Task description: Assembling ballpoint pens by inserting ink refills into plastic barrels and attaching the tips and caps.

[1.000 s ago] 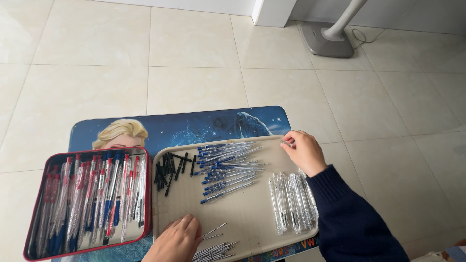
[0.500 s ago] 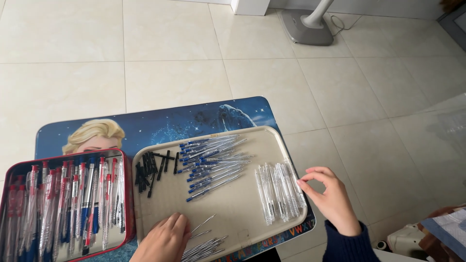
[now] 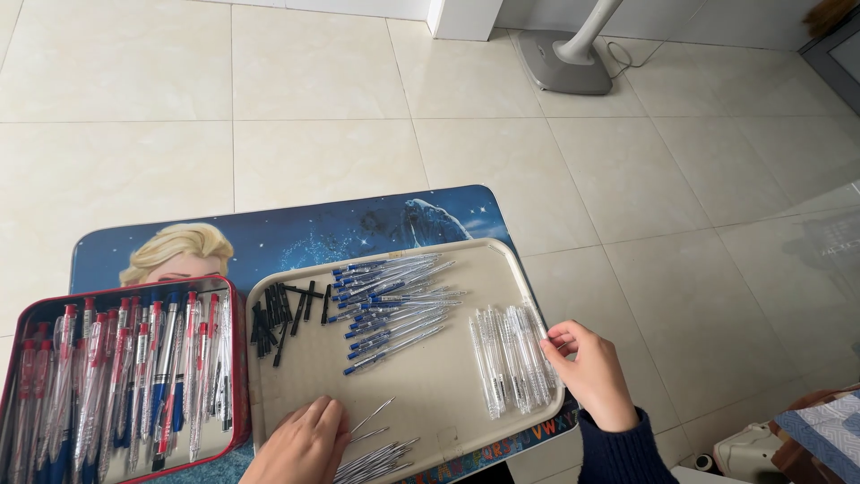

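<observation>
A beige tray point(image 3: 421, 385) lies on a small blue picture table point(image 3: 296, 229). It holds a pile of blue-tipped pen refills point(image 3: 390, 309), several black pen parts point(image 3: 282, 318), a row of clear pen barrels point(image 3: 512, 358) and thin metal springs point(image 3: 372, 453). My left hand point(image 3: 305, 444) rests palm down on the tray's near edge beside the springs. My right hand point(image 3: 591, 372) sits at the tray's right rim, fingers curled and touching the clear barrels; I cannot tell if it pinches one.
A red tin point(image 3: 121, 381) full of assembled pens stands left of the tray. A grey fan base point(image 3: 569, 63) stands on the tiled floor at the back. A white object point(image 3: 748, 448) and patterned cloth point(image 3: 829, 430) lie at the lower right.
My right hand moved from the tray's far right corner down to the near right rim by the clear barrels. The view shifted right. My left hand stayed by the springs.
</observation>
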